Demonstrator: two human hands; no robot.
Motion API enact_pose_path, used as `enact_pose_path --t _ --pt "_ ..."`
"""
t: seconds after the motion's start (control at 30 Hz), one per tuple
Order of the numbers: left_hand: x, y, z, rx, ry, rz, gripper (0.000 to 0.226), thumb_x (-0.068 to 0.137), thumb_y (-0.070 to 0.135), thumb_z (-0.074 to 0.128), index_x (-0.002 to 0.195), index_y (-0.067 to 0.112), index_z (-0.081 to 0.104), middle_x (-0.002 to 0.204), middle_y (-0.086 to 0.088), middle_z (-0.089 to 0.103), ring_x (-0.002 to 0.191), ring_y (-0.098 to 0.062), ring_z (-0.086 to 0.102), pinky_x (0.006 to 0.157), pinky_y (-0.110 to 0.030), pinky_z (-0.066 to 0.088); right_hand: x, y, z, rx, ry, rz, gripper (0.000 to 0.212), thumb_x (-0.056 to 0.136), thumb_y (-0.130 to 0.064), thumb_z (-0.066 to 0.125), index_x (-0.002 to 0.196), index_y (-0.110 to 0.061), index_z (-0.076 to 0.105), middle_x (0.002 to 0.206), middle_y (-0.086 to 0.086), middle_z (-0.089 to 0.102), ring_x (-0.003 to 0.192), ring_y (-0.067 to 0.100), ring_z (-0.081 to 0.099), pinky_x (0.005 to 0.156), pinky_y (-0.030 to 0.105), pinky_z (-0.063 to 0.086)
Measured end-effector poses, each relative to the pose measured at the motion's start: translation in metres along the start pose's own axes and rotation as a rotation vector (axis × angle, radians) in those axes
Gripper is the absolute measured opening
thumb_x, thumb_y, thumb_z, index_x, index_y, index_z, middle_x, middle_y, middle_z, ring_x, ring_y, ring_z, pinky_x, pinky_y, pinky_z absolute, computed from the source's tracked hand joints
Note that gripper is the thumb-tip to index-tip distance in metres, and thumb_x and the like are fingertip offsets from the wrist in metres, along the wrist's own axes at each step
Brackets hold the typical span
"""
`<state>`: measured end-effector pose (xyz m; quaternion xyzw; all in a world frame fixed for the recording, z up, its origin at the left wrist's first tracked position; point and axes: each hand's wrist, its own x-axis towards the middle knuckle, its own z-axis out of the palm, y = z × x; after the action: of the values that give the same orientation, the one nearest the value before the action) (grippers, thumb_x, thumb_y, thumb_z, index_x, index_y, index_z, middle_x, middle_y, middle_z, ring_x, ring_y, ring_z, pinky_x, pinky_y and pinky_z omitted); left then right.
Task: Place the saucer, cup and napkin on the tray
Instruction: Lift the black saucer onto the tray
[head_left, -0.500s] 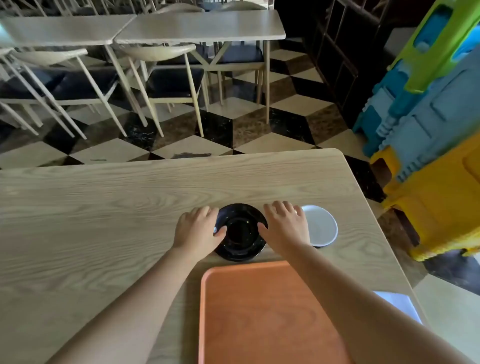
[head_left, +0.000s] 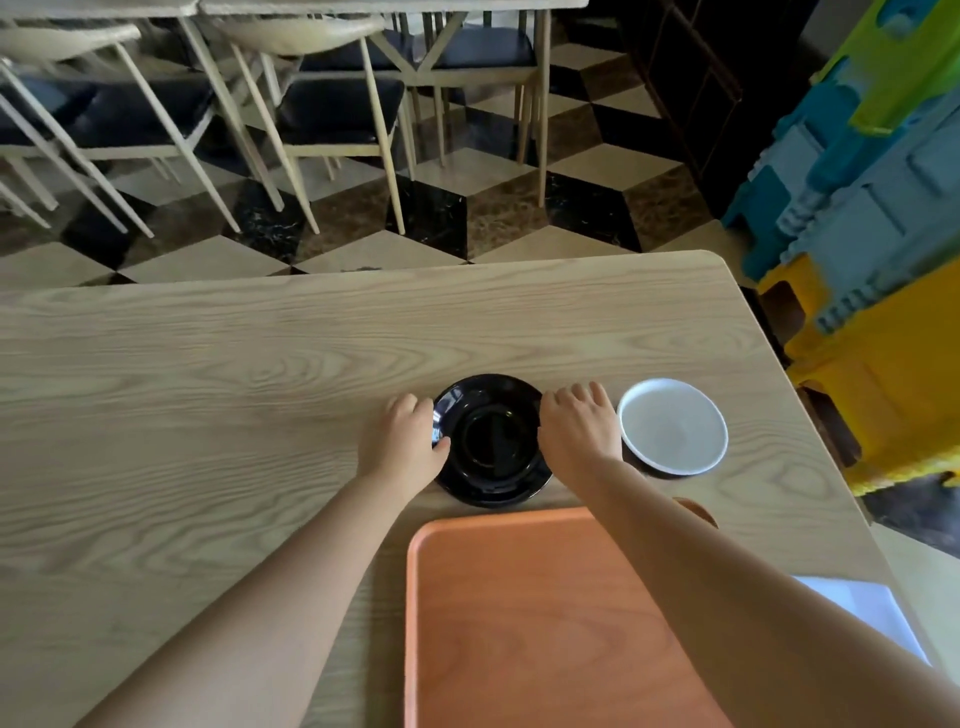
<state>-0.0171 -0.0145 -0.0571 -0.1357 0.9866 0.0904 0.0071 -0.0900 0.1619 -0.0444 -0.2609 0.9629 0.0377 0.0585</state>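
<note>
A glossy black saucer (head_left: 491, 441) lies on the wooden table just beyond the orange tray (head_left: 524, 623). My left hand (head_left: 402, 441) grips its left rim with curled fingers, thumb on top. My right hand (head_left: 579, 428) holds the right rim the same way. A white dish (head_left: 672, 426) sits to the right of my right hand. A white napkin (head_left: 872, 613) lies at the table's right edge, partly hidden by my right forearm. I see no cup standing upright.
The table (head_left: 208, 389) stretches bare to the left and far side. Its right edge is close to stacked blue, green and yellow plastic stools (head_left: 883, 249). Chairs and other tables (head_left: 322, 104) stand across the checkered floor.
Both hands have closed in on the saucer's rim, fingers curling under its edges. The view has dipped slightly; the saucer stays in place.
</note>
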Motion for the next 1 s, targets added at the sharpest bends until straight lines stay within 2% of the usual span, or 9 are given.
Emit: enact_pose_path --t 0.17,0.3,0.43,0.53,0.6,0.7,0.8,0.9,1.0 --pt "-0.005 0.001 0.002 -0.338 -0.088 -0.142 0.011 0.081 0.009 0.059 0.091 0.005 0.056 0.09 -0.013 0.065 0.086 -0.035 0.06 0.074 -0.042 0.049 -0.002 -0.008 -0.002 0.043 0.023 0.013 0.024 0.081 0.0 0.046 0.103 -0.006 0.053 0.108 0.011 0.063 0.105 0.029 0.05 0.094 0.033 0.034" --pt "-0.013 -0.003 -0.003 -0.707 -0.137 -0.245 0.015 0.081 -0.008 0.048 0.082 0.003 0.058 0.07 -0.017 0.056 0.07 -0.033 0.057 0.069 -0.045 0.052 -0.007 -0.013 -0.004 0.144 0.041 0.053 0.02 0.08 0.003 0.047 0.098 -0.003 0.054 0.105 0.013 0.063 0.101 0.031 0.05 0.083 0.033 0.038" --pt "-0.029 -0.007 -0.019 -0.976 -0.124 -0.345 0.045 0.08 -0.018 0.045 0.078 0.025 0.057 0.061 -0.001 0.049 0.059 -0.016 0.053 0.045 -0.023 0.055 -0.015 -0.02 -0.011 0.31 0.166 0.098 0.02 0.078 0.006 0.047 0.095 -0.002 0.053 0.101 0.015 0.061 0.096 0.033 0.051 0.066 0.034 0.034" --pt "-0.041 -0.011 -0.032 -1.113 -0.127 -0.394 0.044 0.083 -0.015 0.049 0.094 0.025 0.062 0.072 -0.003 0.06 0.067 -0.015 0.061 0.049 -0.022 0.056 -0.022 -0.023 -0.021 0.518 0.22 0.191 0.025 0.078 0.004 0.046 0.098 -0.006 0.056 0.101 0.013 0.059 0.088 0.035 0.055 0.058 0.033 0.036" --pt "-0.051 -0.013 -0.04 -1.193 -0.137 -0.412 0.042 0.084 -0.013 0.052 0.104 0.023 0.06 0.072 -0.003 0.06 0.063 -0.011 0.063 0.049 -0.021 0.056 -0.03 -0.018 -0.029 0.72 0.196 0.233 0.032 0.075 0.003 0.046 0.098 -0.011 0.062 0.1 0.01 0.063 0.086 0.033 0.058 0.063 0.032 0.043" --pt "-0.067 -0.015 -0.046 -1.259 -0.122 -0.428 0.035 0.084 -0.01 0.055 0.11 0.013 0.061 0.071 -0.003 0.062 0.057 -0.006 0.064 0.05 -0.02 0.055 -0.052 -0.005 -0.036 1.055 0.093 0.275 0.039 0.071 0.007 0.049 0.093 -0.017 0.07 0.092 0.002 0.071 0.079 0.02 0.063 0.069 0.027 0.048" --pt "-0.085 -0.014 -0.046 -1.3 -0.11 -0.465 0.033 0.085 -0.006 0.057 0.116 0.006 0.057 0.082 -0.007 0.064 0.069 -0.011 0.065 0.054 -0.019 0.057 -0.08 0.002 -0.034 1.426 -0.004 0.299 0.041 0.071 0.013 0.05 0.09 -0.015 0.073 0.087 0.005 0.072 0.066 0.005 0.067 0.057 0.019 0.053" --pt "-0.101 -0.006 -0.042 -1.311 -0.126 -0.465 0.038 0.086 -0.005 0.056 0.119 0.012 0.057 0.088 0.001 0.062 0.072 -0.006 0.066 0.054 -0.014 0.055 -0.101 0.005 -0.024 1.515 -0.026 0.347 0.044 0.074 0.016 0.048 0.094 -0.013 0.072 0.085 0.003 0.071 0.06 -0.003 0.065 0.049 0.011 0.048" --pt "-0.118 -0.003 -0.033 -1.299 -0.16 -0.423 0.04 0.085 -0.004 0.057 0.117 0.02 0.06 0.086 0.004 0.065 0.074 -0.002 0.068 0.057 -0.015 0.054 -0.119 0.006 -0.013 1.545 0.0 0.395 0.046 0.073 0.016 0.051 0.083 -0.023 0.073 0.078 -0.006 0.071 0.058 -0.005 0.064 0.046 0.01 0.047"
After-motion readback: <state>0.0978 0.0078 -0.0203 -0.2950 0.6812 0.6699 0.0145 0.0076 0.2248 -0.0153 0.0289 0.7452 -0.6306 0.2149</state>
